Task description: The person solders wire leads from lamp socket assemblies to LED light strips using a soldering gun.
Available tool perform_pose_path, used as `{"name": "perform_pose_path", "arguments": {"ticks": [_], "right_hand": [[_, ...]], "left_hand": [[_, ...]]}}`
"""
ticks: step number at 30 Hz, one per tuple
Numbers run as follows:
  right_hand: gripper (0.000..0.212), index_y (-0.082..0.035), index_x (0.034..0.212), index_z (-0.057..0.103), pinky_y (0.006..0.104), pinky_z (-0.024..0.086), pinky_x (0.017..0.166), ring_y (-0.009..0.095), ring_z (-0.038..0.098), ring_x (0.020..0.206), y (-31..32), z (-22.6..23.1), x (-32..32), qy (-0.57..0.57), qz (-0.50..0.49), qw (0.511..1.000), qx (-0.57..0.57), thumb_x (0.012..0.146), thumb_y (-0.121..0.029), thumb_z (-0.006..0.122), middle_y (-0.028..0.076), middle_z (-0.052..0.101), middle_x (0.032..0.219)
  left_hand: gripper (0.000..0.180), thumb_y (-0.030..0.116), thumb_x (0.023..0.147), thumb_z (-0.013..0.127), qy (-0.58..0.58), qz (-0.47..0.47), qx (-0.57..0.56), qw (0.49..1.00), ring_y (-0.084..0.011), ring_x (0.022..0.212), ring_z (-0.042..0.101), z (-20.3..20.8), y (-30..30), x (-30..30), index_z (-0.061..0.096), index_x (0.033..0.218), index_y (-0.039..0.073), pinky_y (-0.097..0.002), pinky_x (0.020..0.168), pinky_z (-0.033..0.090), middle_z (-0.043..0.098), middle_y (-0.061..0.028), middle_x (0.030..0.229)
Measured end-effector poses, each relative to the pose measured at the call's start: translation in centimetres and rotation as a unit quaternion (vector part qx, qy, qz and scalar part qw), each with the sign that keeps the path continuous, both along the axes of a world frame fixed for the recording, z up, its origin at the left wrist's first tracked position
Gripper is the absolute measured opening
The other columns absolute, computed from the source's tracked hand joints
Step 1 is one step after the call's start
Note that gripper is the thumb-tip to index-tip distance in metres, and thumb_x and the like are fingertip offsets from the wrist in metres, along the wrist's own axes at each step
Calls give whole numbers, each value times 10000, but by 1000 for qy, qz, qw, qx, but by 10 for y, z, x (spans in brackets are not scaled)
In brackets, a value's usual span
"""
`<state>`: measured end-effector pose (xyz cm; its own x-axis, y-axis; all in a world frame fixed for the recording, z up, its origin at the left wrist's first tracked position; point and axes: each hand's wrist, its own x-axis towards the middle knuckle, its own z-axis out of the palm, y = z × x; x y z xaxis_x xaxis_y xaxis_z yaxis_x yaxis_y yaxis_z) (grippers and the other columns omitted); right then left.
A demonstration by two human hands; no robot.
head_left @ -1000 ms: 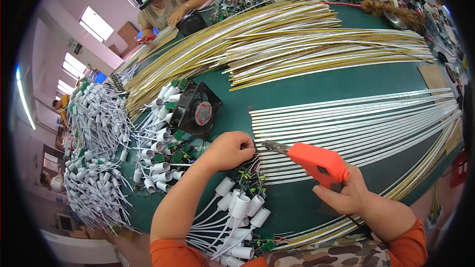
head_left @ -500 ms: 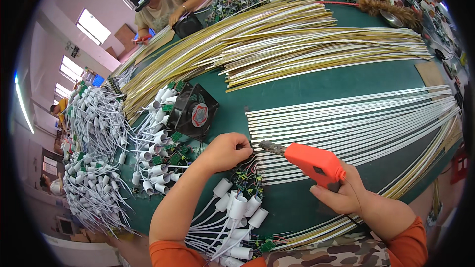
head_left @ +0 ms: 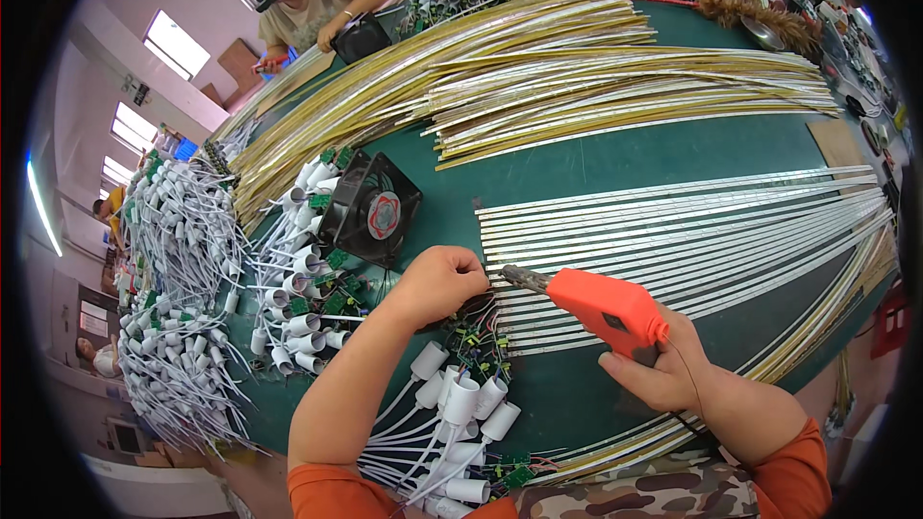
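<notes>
My right hand (head_left: 668,370) grips a red soldering gun (head_left: 604,312), its dark metal tip pointing left at the near ends of a row of thin white LED strips (head_left: 654,250). My left hand (head_left: 442,284) is closed in a pinch at those left ends, just beside the tip. What its fingers hold is hidden. Below it lie small circuit boards (head_left: 473,341) with thin coloured wires, beside a cluster of white lamp caps (head_left: 461,404) with white cables. The strips fan out side by side across the green table (head_left: 577,165).
A black fan (head_left: 373,210) stands left of the strips. Heaps of white lamp caps with cables (head_left: 187,221) cover the left side. Long bundles of yellow and white strips (head_left: 615,96) lie behind. Across the table a co-worker (head_left: 312,0) holds a red-handled tool. More strips (head_left: 788,365) run along the near edge.
The view has shifted slightly. My left hand stays pinched at the strip ends, and the soldering gun's tip remains close to it. Across the table, the co-worker's hands have moved a little.
</notes>
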<state>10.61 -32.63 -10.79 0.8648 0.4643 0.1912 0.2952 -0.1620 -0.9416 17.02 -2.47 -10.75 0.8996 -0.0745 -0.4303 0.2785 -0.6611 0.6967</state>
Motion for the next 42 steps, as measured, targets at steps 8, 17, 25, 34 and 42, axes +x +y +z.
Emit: {"name": "perform_pose_path", "arguments": {"ticks": [8,17,25,34,42], "right_hand": [[482,-11,1244,568,314,498,734,205,627,783,1,2,0,29,4,1000,2,805,-121,734,112,654,918],[466,-35,1247,571,331,522,750,248,667,822,5,7,2,7,16,999,-27,813,-124,716,102,677,953],[495,-38,1276,550,339,522,753,250,663,822,5,7,2,14,24,999,-36,817,-125,712,93,670,941],[473,-35,1255,551,355,516,736,253,648,798,4,10,0,36,25,998,-40,821,-140,709,83,650,907],[462,-30,1242,561,333,510,763,250,655,831,-3,9,-1,39,0,999,-13,824,-147,718,127,659,961]], "left_hand": [[162,167,769,672,14,3,2,1000,-123,598,555,4,-3,0,684,773,6,-298,571,449,629,-43,652],[177,191,742,665,0,-15,65,998,-189,605,613,3,-5,0,693,768,18,-322,602,484,654,-94,654],[177,198,716,661,-35,-22,109,993,-228,607,621,3,-8,-1,681,730,23,-347,606,488,650,-118,650],[149,141,728,657,-32,-5,90,995,-102,543,493,5,-13,-1,639,692,-2,-289,515,407,565,-29,578],[129,127,736,660,-36,-7,79,996,-82,519,487,-1,-8,-1,642,702,4,-265,488,393,566,-8,578]]}}
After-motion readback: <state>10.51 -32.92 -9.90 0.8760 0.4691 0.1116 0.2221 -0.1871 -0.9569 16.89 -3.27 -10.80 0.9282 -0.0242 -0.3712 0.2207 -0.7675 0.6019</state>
